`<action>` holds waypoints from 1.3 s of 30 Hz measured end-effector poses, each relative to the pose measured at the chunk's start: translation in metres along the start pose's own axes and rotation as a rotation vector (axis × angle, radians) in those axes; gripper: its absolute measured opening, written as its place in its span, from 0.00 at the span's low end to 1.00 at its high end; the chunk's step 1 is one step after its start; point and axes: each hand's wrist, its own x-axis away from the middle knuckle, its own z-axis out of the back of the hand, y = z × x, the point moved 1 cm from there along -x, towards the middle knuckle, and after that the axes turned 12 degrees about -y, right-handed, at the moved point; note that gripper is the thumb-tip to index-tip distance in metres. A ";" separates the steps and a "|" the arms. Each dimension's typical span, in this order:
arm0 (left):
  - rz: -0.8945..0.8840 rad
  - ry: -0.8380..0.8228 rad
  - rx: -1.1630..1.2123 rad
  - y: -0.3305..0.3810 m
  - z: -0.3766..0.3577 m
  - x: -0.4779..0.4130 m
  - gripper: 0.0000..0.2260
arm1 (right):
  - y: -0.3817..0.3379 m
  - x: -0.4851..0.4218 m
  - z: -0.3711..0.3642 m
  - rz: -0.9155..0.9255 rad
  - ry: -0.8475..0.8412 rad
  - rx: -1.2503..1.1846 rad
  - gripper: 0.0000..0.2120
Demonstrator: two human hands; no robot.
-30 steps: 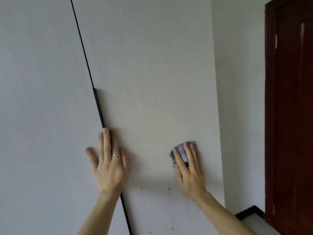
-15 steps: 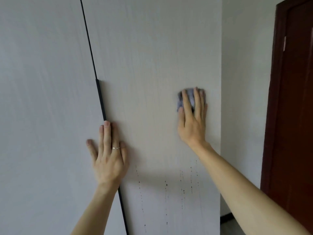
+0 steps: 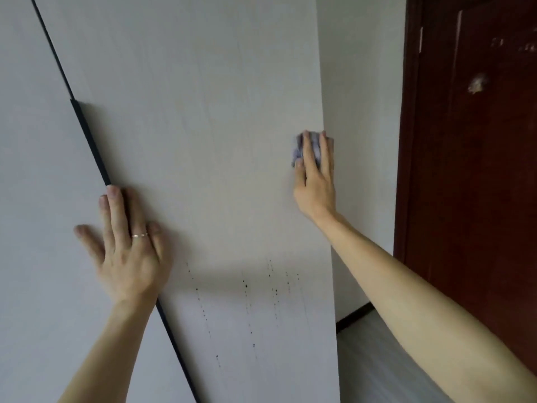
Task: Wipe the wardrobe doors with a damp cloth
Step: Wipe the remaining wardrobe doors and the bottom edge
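Two pale wardrobe doors fill the view, the left door [image 3: 35, 199] and the right door [image 3: 203, 141], split by a dark gap with a black handle strip [image 3: 90, 141]. My left hand [image 3: 125, 248] lies flat with straight fingers across that gap, a ring on one finger. My right hand [image 3: 315, 178] presses a small grey-lilac cloth [image 3: 313, 146] against the right door near its right edge, fingers straight over it. Dark drip marks [image 3: 261, 286] run down the right door below both hands.
A white wall [image 3: 360, 141] stands to the right of the wardrobe. Further right is a dark red wooden door [image 3: 476, 170]. A dark skirting board [image 3: 353, 315] and pale floor [image 3: 377, 359] show at the lower right.
My right hand slid the cloth up the right door from low down and then toward its right edge. The left hand stayed flat over the gap.
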 end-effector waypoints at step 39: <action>-0.120 0.042 -0.150 -0.053 -0.034 0.083 0.26 | -0.084 0.121 -0.100 0.239 0.123 0.028 0.20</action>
